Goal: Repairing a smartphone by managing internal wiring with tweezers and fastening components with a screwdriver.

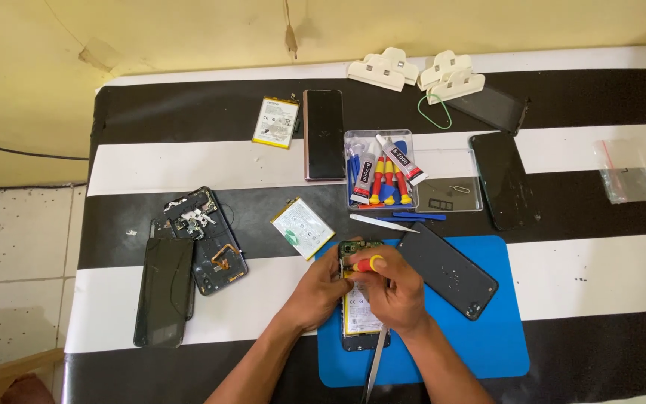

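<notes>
Both forearms come up from the bottom edge of the frame to meet at lower centre, over an opened smartphone [358, 314] lying back-up on a blue work mat [487, 329] in the lower middle of the picture. That mat sits on a table covered with a black-and-white striped cloth [188, 161], the largest thing in view. On the mat just right of the hands lies a dark phone back cover [448, 271], tilted. At left of the frame, a disassembled phone [207, 239] with bare circuitry rests partly against a dark phone screen [164, 292]. Above centre stand another dark phone [324, 135] and a clear plastic tool box [380, 170] holding small screwdrivers and glue tubes; a further dark phone [504, 179] lies right of it. Two loose batteries show: one battery [276, 122] near the top, a second battery [303, 228] just left of the hands. White plastic clamps [413, 72] sit at the top edge, and a small clear bag [628, 172] at far right. The left hand [321, 288] curls its fingers closed round the opened smartphone's left edge, steadying it. The right hand [396, 288] has its fingers pinched shut on a red-and-yellow screwdriver [366, 264] pointed at the phone's upper end, and metal tweezers [375, 366] stick out below that hand.
</notes>
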